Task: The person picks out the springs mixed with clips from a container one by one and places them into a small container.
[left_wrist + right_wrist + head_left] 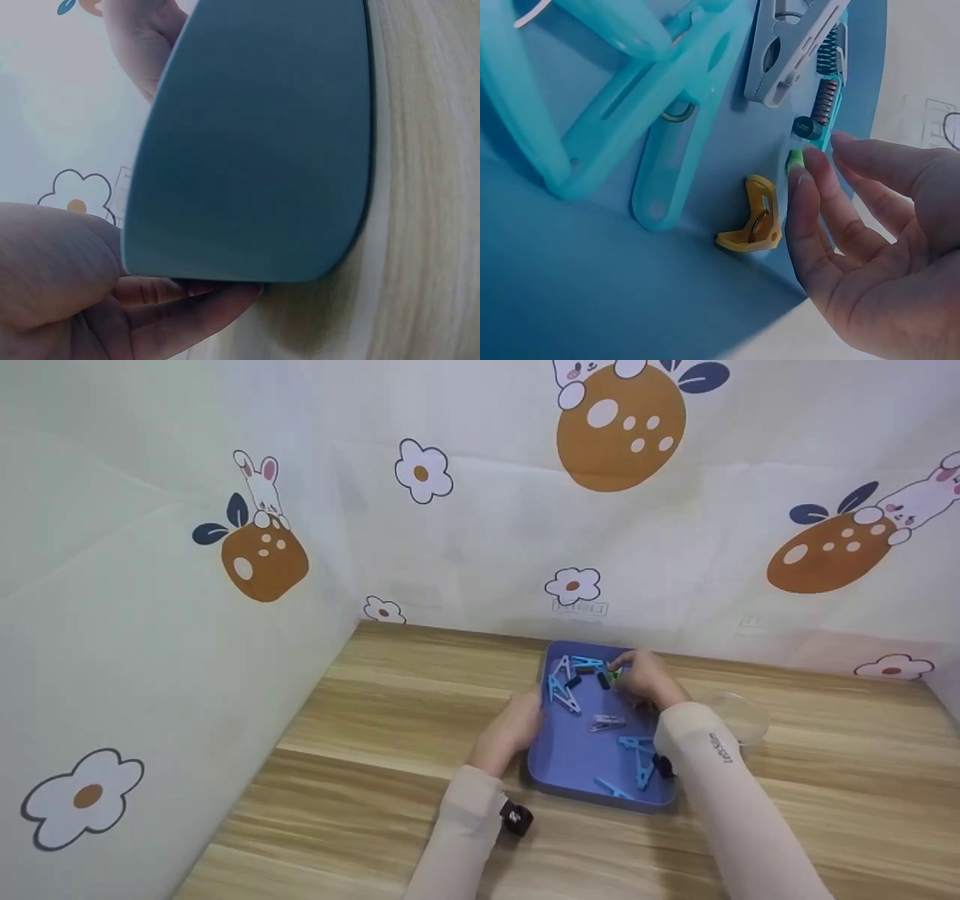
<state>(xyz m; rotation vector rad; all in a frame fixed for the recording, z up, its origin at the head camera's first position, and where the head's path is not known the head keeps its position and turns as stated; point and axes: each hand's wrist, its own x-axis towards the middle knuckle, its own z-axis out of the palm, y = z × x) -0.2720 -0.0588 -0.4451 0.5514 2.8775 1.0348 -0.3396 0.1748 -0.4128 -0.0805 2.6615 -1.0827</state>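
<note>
A blue tray (577,750) holds blue clothespins (637,761) and grey clothespins (606,723). My left hand (514,727) lies along the tray's left side; in the left wrist view its straight fingers (187,319) rest against the outside near the corner. My right hand (646,679) reaches into the tray's far right part. Its fingertips pinch a small green piece (795,158), mostly hidden by the fingers. Just beside those fingers lies a small yellow clip (754,221). Dark ribbed cylinders (825,101) are close by the thumb tip.
Right of the tray, partly behind my right sleeve, stands a clear round container (739,718). The wooden tabletop (375,712) meets a patterned cloth wall (465,547) behind the tray and at the left.
</note>
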